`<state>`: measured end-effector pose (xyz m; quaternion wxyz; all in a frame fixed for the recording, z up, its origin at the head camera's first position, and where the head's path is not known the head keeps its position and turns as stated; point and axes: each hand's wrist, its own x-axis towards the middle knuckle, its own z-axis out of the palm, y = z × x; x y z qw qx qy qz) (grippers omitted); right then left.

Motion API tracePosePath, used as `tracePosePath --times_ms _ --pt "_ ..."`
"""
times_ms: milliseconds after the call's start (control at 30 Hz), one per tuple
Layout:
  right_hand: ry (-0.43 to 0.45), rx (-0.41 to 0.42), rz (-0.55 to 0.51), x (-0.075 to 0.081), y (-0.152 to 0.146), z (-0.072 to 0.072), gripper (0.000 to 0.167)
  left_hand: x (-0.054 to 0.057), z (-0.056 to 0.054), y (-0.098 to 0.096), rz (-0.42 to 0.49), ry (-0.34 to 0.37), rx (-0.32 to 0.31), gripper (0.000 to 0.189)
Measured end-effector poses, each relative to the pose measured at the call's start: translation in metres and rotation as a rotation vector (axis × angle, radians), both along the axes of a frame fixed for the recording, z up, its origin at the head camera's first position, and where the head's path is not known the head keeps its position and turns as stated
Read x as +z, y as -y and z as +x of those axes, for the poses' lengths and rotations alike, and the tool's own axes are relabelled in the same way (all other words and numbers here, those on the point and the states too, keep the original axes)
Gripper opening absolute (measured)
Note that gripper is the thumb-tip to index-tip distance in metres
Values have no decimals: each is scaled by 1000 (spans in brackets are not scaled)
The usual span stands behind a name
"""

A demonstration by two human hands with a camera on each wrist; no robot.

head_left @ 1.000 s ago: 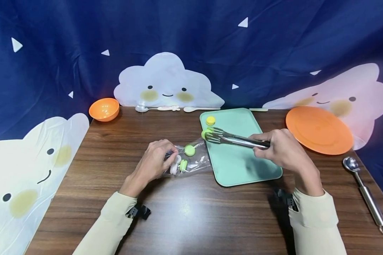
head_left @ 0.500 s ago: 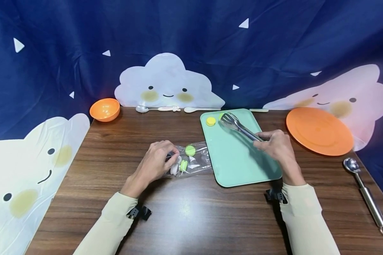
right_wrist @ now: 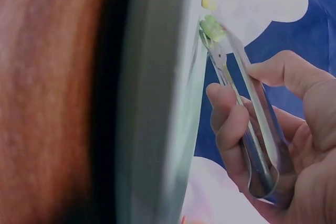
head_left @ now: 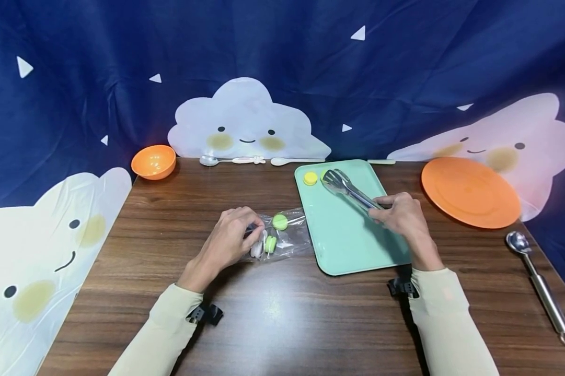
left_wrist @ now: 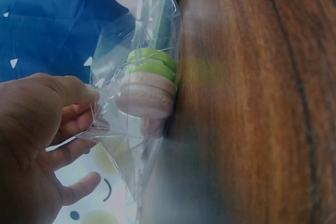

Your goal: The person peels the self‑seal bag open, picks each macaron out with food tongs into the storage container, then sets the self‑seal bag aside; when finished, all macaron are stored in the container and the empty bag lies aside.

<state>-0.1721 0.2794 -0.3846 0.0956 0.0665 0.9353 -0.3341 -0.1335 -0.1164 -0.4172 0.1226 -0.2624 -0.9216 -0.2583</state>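
My right hand point(head_left: 402, 216) grips metal tongs point(head_left: 353, 192) over the mint-green tray point(head_left: 357, 240). Between the tong tips, low at the tray's far left part, is a green macaron point(right_wrist: 212, 28), mostly covered by the tongs in the head view. A yellow macaron point(head_left: 310, 178) lies just left of it on the tray. My left hand point(head_left: 230, 235) pinches the edge of a clear plastic bag point(head_left: 293, 243) between thumb and fingers. Inside the bag are green macarons point(head_left: 279, 222) and pale pinkish ones point(left_wrist: 147, 94). The bag lies on the wooden table beside the tray's left edge.
At the far left corner stands an orange bowl point(head_left: 153, 162). A spoon with a white handle point(head_left: 249, 160) and a white spoon point(head_left: 291, 161) lie along the back edge. On the right are an orange plate point(head_left: 470, 193) and a metal scoop point(head_left: 543, 292).
My right hand has carried the green macaron in the tongs from the tray's left edge to beside the yellow macaron. The left hand has stayed on the bag.
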Motion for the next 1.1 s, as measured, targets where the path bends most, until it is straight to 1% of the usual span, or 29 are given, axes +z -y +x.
tracePosePath --times_ms 300,400,467,533,633,733,833,967,1033,1100 --pt "-26 10 143 9 -8 1 63 0 0 0 0 10 2 9" --pt "-60 19 172 15 -12 4 62 0 0 0 0 11 3 9" --pt "-107 44 188 20 -15 6 61 0 0 0 0 11 4 9" --pt "-147 79 196 27 -16 10 60 0 0 1 2 11 4 9" --pt "-178 145 197 41 -18 18 57 0 0 1 5 11 2 8" --pt "-169 214 182 54 -18 28 52 0 0 1 8 7 0 9" --pt "-145 305 179 62 -15 36 44 0 0 1 14 3 -1 9" --pt "-120 459 183 64 -3 40 36 1 -2 1 26 -4 -4 8" --pt "-112 512 170 61 4 40 36 1 -2 0 32 -8 -9 8" --pt "-110 534 161 57 12 39 37 1 -2 -1 37 -15 -13 8"
